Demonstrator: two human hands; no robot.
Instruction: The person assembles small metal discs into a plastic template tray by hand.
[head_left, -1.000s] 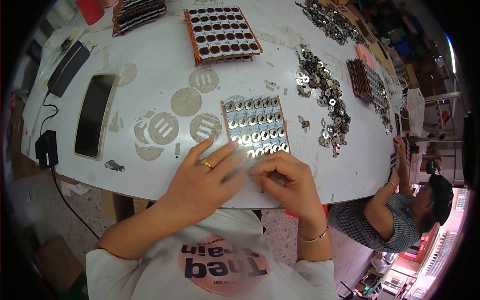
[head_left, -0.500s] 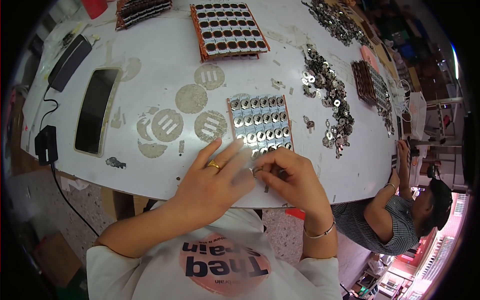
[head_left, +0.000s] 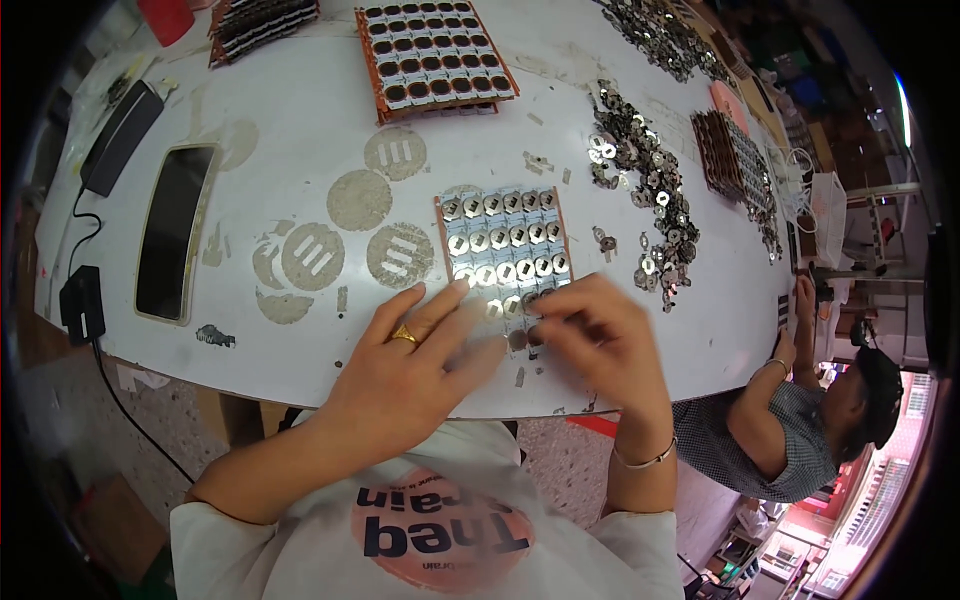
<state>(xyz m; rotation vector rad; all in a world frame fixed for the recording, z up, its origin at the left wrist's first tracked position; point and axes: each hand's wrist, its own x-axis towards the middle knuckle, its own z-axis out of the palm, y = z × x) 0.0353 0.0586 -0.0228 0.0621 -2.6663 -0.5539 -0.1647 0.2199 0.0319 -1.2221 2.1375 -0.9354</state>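
Observation:
A rectangular panel point(head_left: 505, 254) with orange edges lies before me, set with rows of shiny round metal pieces. My left hand point(head_left: 415, 345), a gold ring on one finger, rests at the panel's lower left edge. Its fingers are apart, and the foremost ones blur. At the lower right corner hovers my right hand point(head_left: 600, 335), fingers curled; motion smears the tips, so I cannot tell whether anything is pinched there. Between the fingertips of both hands, small dark round metal pieces point(head_left: 517, 340) show just below the panel's visible rows.
A heap of loose metal pieces point(head_left: 660, 200) spreads on the right. Stacked panels with black discs point(head_left: 435, 55) stand at the back. A phone point(head_left: 178, 235) and a black box-shaped device point(head_left: 122, 138) lie left. Another person point(head_left: 780, 430) sits at the table's right side.
My hands have drawn apart: the right moved slightly up and over the panel's lower right corner. The view has shifted, so table things sit a little further left.

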